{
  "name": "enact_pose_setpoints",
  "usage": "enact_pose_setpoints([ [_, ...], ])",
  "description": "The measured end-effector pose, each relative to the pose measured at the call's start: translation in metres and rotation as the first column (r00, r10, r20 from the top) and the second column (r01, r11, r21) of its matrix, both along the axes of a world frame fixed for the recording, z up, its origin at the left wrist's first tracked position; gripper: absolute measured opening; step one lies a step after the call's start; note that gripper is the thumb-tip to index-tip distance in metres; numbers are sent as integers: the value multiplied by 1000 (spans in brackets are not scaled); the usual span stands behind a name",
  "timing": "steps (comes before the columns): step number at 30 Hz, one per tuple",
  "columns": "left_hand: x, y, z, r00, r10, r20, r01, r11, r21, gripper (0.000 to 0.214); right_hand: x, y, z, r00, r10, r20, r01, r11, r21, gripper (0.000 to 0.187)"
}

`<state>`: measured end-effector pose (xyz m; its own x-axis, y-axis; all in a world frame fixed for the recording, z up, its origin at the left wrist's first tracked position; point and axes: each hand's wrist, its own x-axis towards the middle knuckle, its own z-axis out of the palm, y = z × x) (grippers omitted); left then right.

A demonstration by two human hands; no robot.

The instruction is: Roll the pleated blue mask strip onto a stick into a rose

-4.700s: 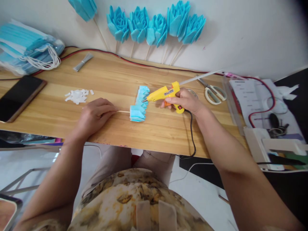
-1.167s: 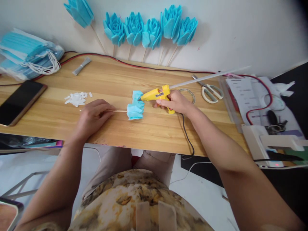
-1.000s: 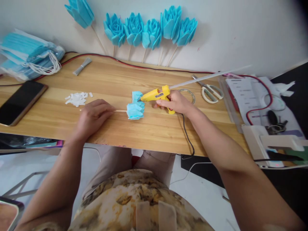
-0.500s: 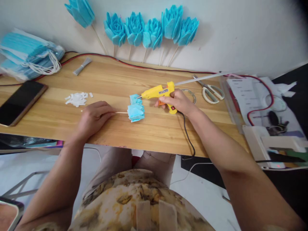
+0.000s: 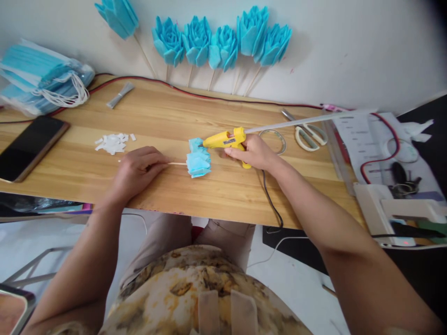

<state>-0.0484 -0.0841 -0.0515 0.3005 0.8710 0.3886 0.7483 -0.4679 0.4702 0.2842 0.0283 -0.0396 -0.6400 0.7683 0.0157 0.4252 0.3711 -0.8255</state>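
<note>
My left hand (image 5: 145, 165) is closed on the thin stick (image 5: 179, 164) of a light-blue flower (image 5: 199, 164), which lies sideways low over the wooden table. A loose-looking blue petal (image 5: 195, 144) sticks out at the flower's far side. My right hand (image 5: 256, 151) is wrapped round the handle of a yellow glue gun (image 5: 223, 140), its nozzle pointing left at that petal. Whether the tip touches the petal I cannot tell. A long clear glue stick (image 5: 296, 122) runs out of the gun's back. My right fingers cover the trigger.
Several finished blue flowers (image 5: 197, 41) on sticks lean against the wall. On the table (image 5: 150, 116) lie face masks (image 5: 35, 74), a phone (image 5: 33, 146), white scraps (image 5: 113, 143), a bundle of ties (image 5: 120, 95), a tape roll (image 5: 283, 145) and scissors (image 5: 309, 137). The gun's cord (image 5: 268, 195) hangs over the front edge.
My right hand has moved the glue gun slightly left and down and rolled it, so the nozzle is over the petal and the glue stick swings farther right. My left hand stays put.
</note>
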Motion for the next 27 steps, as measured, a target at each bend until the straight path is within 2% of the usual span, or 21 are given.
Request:
enact_pose_setpoints([
  [4, 1, 0, 0, 999, 22, 27, -22, 1000, -7, 16, -1, -2, 3, 1000, 2, 26, -3, 999, 54, 32],
  [9, 2, -1, 2, 998, 29, 62, -28, 999, -18, 19, -1, 0, 3, 1000, 26, 12, -27, 999, 29, 33],
  [27, 2, 0, 4, 997, 68, 19, -66, 993, -95, 25, 2, 3, -3, 999, 20, -39, -21, 999, -29, 33],
])
